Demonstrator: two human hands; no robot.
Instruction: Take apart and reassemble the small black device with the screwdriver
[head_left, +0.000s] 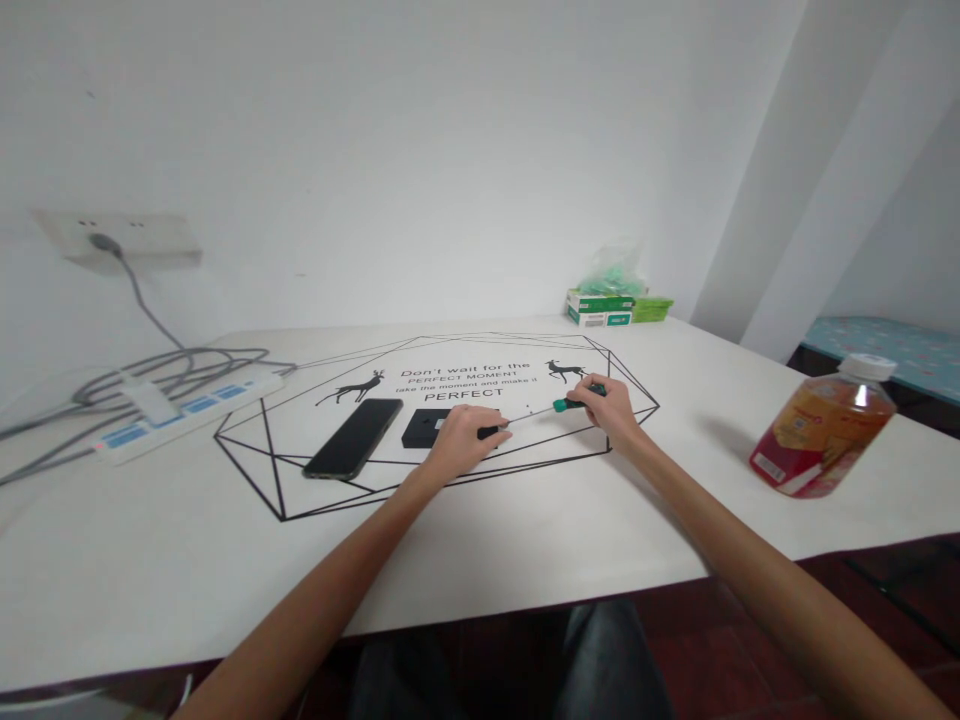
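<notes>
A screwdriver (571, 403) with a black and green handle is gripped by my right hand (609, 408), its thin shaft pointing left. My left hand (466, 440) is closed over the right part of a flat black box (421, 428), pinching a small dark piece (487, 432) near the shaft's tip. Whether tip and piece touch is too small to tell. Left of the box, a black phone (354, 438) lies face up on the white table (525, 540).
At the left, a white power strip (191, 412) lies among grey cables (97, 385). A bottle of orange drink (825, 430) stands at the right. Green and white boxes (600, 308) with a plastic bag (615, 272) sit at the back by the wall.
</notes>
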